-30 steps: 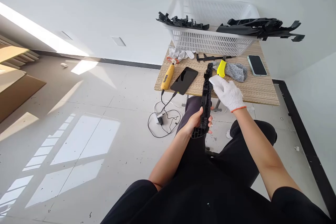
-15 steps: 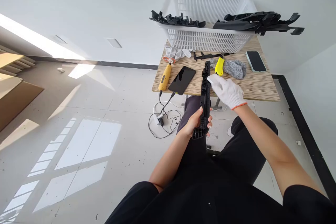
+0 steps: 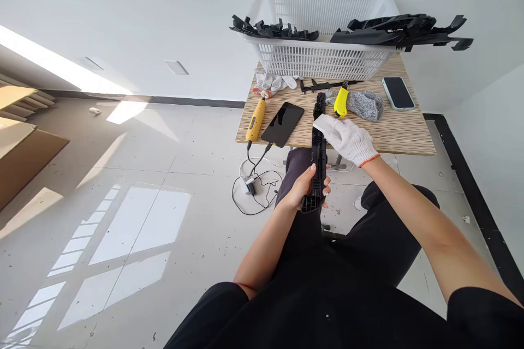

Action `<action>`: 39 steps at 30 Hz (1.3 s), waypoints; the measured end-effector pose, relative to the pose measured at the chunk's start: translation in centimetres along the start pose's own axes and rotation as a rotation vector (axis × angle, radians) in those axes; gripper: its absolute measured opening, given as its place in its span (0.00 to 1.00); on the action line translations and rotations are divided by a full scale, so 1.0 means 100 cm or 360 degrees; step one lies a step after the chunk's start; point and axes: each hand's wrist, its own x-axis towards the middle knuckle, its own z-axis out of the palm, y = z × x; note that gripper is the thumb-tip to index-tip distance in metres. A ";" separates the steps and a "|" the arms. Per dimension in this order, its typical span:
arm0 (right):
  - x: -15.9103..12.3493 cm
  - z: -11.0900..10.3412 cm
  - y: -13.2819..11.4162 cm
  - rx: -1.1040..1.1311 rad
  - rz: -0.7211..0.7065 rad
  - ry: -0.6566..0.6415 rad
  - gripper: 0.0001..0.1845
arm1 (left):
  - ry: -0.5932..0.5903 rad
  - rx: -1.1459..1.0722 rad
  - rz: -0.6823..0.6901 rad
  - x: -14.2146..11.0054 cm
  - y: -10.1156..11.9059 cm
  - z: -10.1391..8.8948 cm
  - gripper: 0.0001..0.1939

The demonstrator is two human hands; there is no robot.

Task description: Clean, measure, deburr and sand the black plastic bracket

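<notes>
My bare left hand [image 3: 308, 184] is wrapped round the near end of a long black plastic part [image 3: 318, 152], which points away from me toward the wooden table [image 3: 393, 133]. My right hand [image 3: 347, 139], in a white knit glove, presses a small white pad or cloth [image 3: 323, 121] against the far section of that part. A yellow-handled cutter [image 3: 341, 101] lies on a grey glove [image 3: 365, 104] just beyond my right hand.
A white basket [image 3: 319, 60] at the table's back carries black plastic parts [image 3: 403, 30] across its rim. On the table lie a yellow rotary tool [image 3: 255, 119], a dark phone [image 3: 283, 124], a caliper [image 3: 317, 85], white gloves [image 3: 270, 82], and another phone [image 3: 397, 92]. Cables [image 3: 256, 182] lie on the floor.
My gloved right hand with the white pad has slid a little leftward and farther along the black part. The left hand keeps its grip.
</notes>
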 end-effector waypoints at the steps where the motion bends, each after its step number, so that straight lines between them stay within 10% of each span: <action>1: -0.001 -0.001 -0.002 0.0008 -0.0040 -0.0030 0.37 | 0.0015 0.0006 0.0011 0.001 0.000 0.002 0.30; 39: -0.012 -0.003 -0.010 0.0096 0.0222 -0.0097 0.40 | -0.0008 -0.0056 -0.0048 0.000 0.004 0.001 0.26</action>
